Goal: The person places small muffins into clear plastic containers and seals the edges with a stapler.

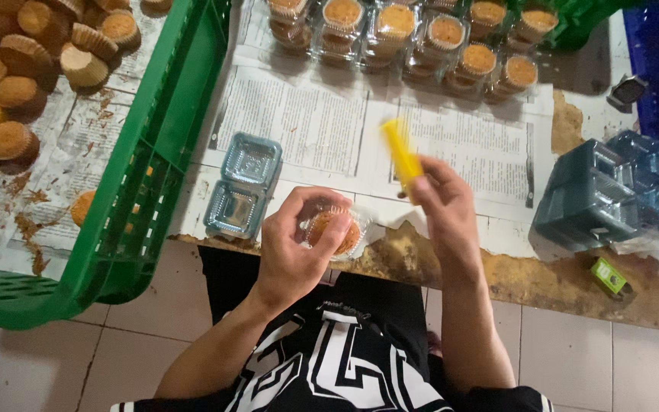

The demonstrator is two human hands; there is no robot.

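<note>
Clear glossy plastic clamshell [240,185]; green plastic crate [150,145]; matt newspaper [306,126]; rough worn wooden tabletop [528,278].

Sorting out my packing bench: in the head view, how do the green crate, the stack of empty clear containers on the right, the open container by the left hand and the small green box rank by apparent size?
1. Green crate, cut off by the frame
2. Stack of empty clear containers
3. Open clear container
4. Small green box

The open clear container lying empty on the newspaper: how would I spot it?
Start at the green crate on the left. Just right of it, on the newspaper, lies the open clear container, left of the left hand. Unlike the packed boxes farther back, it holds no cake.
</note>
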